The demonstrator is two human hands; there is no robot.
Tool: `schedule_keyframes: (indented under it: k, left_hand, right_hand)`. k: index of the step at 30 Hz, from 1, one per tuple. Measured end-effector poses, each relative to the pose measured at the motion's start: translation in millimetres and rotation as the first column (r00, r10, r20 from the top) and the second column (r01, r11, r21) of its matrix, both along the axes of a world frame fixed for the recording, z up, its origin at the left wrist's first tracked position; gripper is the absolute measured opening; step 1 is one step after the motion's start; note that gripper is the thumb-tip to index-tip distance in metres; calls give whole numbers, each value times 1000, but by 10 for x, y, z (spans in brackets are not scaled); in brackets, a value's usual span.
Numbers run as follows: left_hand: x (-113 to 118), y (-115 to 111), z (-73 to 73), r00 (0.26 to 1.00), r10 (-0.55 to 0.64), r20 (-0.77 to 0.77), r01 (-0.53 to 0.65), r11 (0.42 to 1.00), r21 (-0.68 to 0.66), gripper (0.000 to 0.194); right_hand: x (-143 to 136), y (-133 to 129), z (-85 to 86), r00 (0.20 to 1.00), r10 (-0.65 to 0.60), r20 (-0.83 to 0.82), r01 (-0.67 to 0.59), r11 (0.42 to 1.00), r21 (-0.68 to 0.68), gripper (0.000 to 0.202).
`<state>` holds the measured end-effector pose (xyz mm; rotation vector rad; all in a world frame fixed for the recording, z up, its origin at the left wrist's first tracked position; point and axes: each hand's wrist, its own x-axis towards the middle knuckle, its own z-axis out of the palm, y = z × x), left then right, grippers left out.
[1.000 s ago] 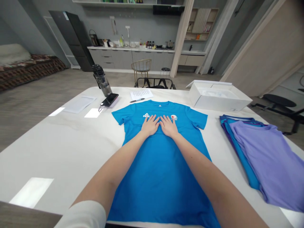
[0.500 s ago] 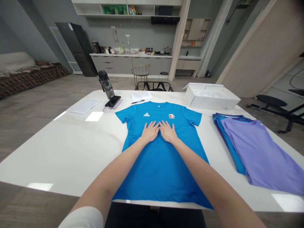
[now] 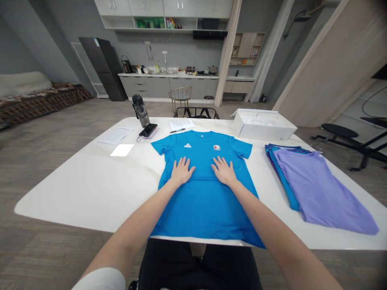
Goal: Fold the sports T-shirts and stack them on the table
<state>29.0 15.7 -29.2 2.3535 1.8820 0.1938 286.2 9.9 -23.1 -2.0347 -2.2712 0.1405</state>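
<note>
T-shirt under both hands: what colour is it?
The T-shirt is blue, clearest in the head view.

It's a home, by every sign here: one open room, with a kitchen running along the wall beyond the table point(image 3: 75, 185). Look past the table and there's the counter point(image 3: 169, 75), grey drawers point(image 3: 140, 86), a row of jars point(image 3: 190, 70), a dark pan point(image 3: 200, 73), and high above them, cupboards point(image 3: 181, 8) and a black hood point(image 3: 209, 35)! Beyond the table to the left stands a tall fridge point(image 3: 104, 70); farther left of the table, a couch or bed, can't tell which, under a patterned cover point(image 3: 39, 98). Just beyond the table, a gold-framed chair point(image 3: 180, 94) and a round stool point(image 3: 208, 97) finish the homely line-up.
</note>
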Motion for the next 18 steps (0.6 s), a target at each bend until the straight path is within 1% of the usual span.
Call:
schedule_keyframes:
  k: [2, 3, 5, 7, 10, 12, 13, 15, 18]
  left_hand:
    - [157, -203, -28, 995, -103, 9, 102, 993, 51, 74]
    - [193, -294, -42, 990, -142, 13, 141, 988, 68, 73]
    - [154, -428, -56, 985, -170, 18, 168, 982, 83, 70]
    - [-3, -488, -48, 989, -150, 14, 148, 986, 72, 67]
    - [-276, -504, -11, 996, -88, -5, 89, 995, 38, 65]
    - [-354, -531, 9, 999, -47, -11, 47, 999, 17, 67]
    - [-345, -564, 13, 1000, -29, -9, 29, 1000, 11, 69]
    - [-240, -672, 12, 1000, -27, 2, 27, 1000, 13, 73]
    - [-2, -905, -7, 994, -109, 22, 108, 993, 43, 74]
  right_hand:
    - [-235, -174, -43, 997, 77, -10, -77, 996, 34, 67]
    - [-306, -247, -66, 995, 98, -10, -97, 994, 43, 66]
    - [-309, -345, -98, 996, 92, -6, -91, 995, 43, 65]
    - [-139, -378, -94, 999, 34, 2, -34, 999, 30, 65]
    - [228, -381, -28, 996, -84, 25, 85, 996, -19, 67]
    - [363, -416, 22, 990, -135, 42, 137, 989, -49, 70]
    - [364, -456, 39, 988, -144, 47, 146, 988, -49, 71]
    - [238, -581, 47, 993, -109, 49, 111, 993, -28, 71]
    - [-106, -831, 4, 999, 23, 32, -23, 1000, 7, 69]
